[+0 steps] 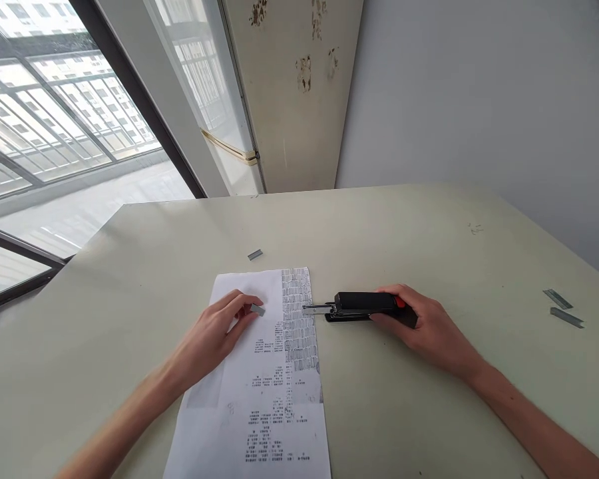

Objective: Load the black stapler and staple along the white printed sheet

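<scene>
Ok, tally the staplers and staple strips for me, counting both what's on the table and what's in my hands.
Stapler: 1, in the right hand
Staple strips: 4, with 1 in the left hand, 1 beyond the paper and 2 toward the table's right side
Total: 5

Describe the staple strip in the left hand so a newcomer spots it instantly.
On the pale table, find the printed paper. Over its upper part, the left hand pinches a short grey staple strip. It is the only strip in hand; the other three strips in sight lie on the table.
</scene>
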{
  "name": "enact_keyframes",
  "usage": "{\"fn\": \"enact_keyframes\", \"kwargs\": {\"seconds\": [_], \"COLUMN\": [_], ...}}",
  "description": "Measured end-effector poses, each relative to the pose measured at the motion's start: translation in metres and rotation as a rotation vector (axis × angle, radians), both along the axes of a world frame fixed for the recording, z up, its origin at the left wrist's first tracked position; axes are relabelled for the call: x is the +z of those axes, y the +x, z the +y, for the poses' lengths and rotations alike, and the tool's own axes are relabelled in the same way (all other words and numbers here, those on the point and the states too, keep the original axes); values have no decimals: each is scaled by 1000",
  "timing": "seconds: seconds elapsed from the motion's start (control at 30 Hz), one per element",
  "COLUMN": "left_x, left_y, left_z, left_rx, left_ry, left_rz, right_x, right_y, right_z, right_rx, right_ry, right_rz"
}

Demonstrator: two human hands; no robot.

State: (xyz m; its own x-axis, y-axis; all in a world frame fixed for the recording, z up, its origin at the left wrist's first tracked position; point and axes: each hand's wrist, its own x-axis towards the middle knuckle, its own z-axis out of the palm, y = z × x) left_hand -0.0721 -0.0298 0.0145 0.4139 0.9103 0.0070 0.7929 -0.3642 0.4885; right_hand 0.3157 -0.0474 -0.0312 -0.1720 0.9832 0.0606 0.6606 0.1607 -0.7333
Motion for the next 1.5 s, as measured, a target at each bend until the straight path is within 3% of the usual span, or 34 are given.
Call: {"fn": "enact_keyframes", "kwargs": {"seconds": [0.27, 0.53, 1.07, 1.5], "left_x": [8, -5, -12, -15], "left_y": [32, 76, 81, 83], "left_z": [-4, 6, 8, 6], "left_rx": [57, -4, -50, -8], "left_ry": [7, -6, -32, -26], "left_rz": [-196, -331, -340, -368], "right_x": [4, 7, 5, 6], "right_y": [-1, -1, 1, 0], "right_z": [-1, 1, 3, 2], "right_rx": [-4, 14, 22, 14], "right_ry": [-32, -4, 5, -19], "right_rz": [13, 7, -2, 9]}}
